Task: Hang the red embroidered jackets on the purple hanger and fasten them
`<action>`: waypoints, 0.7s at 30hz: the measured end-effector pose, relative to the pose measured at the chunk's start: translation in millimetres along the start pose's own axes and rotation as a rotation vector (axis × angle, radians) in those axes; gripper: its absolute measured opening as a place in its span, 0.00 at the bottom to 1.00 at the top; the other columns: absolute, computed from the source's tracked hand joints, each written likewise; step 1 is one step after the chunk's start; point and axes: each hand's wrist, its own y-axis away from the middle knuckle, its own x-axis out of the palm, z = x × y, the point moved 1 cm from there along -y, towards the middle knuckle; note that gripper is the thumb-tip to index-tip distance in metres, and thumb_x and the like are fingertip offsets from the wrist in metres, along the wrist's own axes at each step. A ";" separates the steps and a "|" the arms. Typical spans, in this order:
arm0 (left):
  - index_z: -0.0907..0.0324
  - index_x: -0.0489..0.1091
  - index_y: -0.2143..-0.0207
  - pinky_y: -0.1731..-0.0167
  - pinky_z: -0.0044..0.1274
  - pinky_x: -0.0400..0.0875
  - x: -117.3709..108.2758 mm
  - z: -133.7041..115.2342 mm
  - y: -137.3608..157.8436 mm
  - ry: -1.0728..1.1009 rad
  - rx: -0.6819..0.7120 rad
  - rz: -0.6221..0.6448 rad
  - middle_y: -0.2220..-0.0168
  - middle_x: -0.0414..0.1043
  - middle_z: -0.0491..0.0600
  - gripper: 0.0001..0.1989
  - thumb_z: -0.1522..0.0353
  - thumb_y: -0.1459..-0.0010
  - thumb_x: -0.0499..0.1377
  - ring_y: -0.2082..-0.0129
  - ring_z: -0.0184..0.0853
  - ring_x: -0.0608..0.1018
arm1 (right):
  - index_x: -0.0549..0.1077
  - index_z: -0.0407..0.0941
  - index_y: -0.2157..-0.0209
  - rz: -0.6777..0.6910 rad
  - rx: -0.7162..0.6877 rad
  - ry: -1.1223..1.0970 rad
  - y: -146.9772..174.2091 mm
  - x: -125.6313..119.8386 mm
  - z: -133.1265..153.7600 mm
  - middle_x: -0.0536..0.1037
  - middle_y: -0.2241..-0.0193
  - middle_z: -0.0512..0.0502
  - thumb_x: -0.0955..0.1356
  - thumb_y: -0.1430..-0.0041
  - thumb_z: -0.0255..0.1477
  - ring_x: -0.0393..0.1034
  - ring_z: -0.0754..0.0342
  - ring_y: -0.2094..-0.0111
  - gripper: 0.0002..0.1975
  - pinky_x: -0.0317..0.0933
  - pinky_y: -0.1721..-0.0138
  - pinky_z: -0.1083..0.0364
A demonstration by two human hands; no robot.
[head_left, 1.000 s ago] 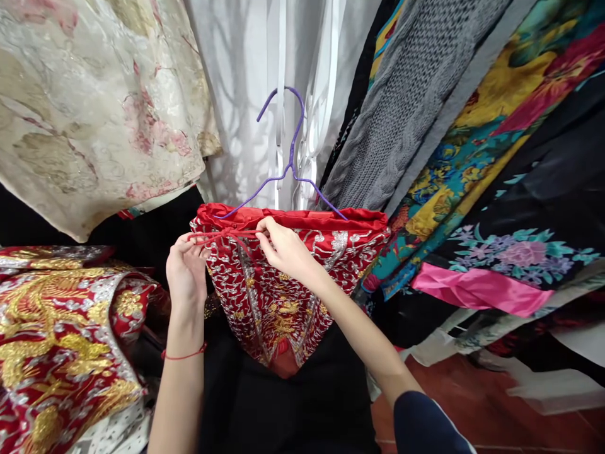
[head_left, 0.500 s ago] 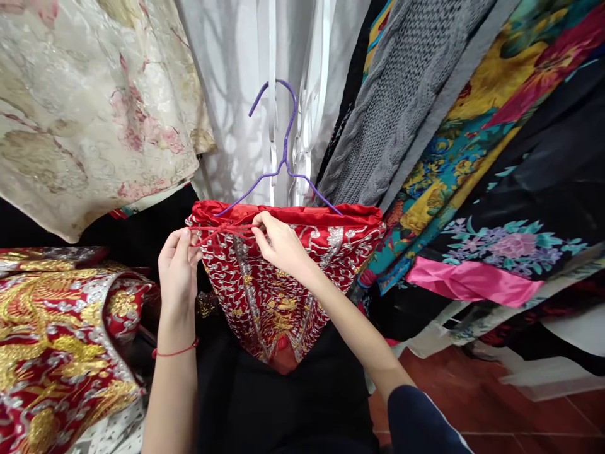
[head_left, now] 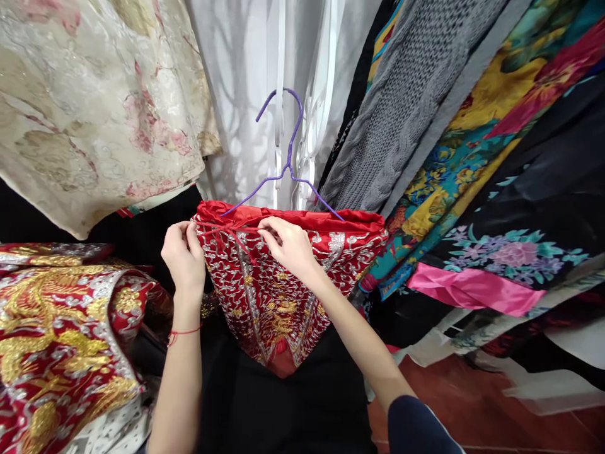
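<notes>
A red embroidered skirt (head_left: 283,287) with silver and gold patterns lies across my lap, its gathered red waistband at the top. Over the waistband's left half runs a red drawstring (head_left: 231,228), knotted into what looks like a bow. My left hand (head_left: 185,255) pinches one end of the cord at the skirt's left corner. Farther right, my right hand (head_left: 288,246) pinches another stretch of it, fingertips close to the fabric. A purple hanger (head_left: 287,165) reaches down into the waistband, its hook standing upright above.
At left hang a cream floral garment (head_left: 104,120) and, lower, a red-and-gold embroidered garment (head_left: 61,328). A grey knitted garment (head_left: 401,94) and several patterned clothes fill the right side. White ribbons (head_left: 319,82) dangle before a pale curtain (head_left: 236,63). Reddish floor tiles (head_left: 449,391) show lower right.
My left hand has turned and risen slightly with its cord end. The right hand has shifted a little right and down, and the cord between them is drawn straighter.
</notes>
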 end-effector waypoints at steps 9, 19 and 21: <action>0.60 0.74 0.65 0.62 0.23 0.66 -0.9 5.1 0.8 0.049 -0.008 0.035 0.68 0.72 0.47 0.08 0.64 0.36 0.60 0.68 0.32 0.72 | 0.73 0.47 0.57 -0.023 -0.009 0.176 13.8 -10.6 -4.7 0.82 0.59 0.47 0.60 0.29 0.30 0.76 0.52 0.61 0.11 0.58 0.68 0.57; 0.57 0.73 0.63 0.65 0.20 0.73 19.3 17.1 18.1 0.612 -0.484 0.220 0.63 0.77 0.48 0.10 0.65 0.48 0.63 0.65 0.31 0.79 | 0.73 0.46 0.61 0.055 0.230 -0.119 19.0 8.0 -2.1 0.80 0.68 0.51 0.68 0.37 0.43 0.71 0.59 0.73 0.14 0.60 0.67 0.57; 0.57 0.74 0.62 0.65 0.19 0.73 21.2 18.6 21.2 0.646 -0.539 0.329 0.62 0.77 0.49 0.15 0.67 0.54 0.66 0.65 0.30 0.79 | 0.74 0.45 0.61 0.145 0.258 -0.141 20.5 15.0 -4.0 0.79 0.71 0.51 0.69 0.39 0.46 0.71 0.58 0.73 0.18 0.60 0.67 0.57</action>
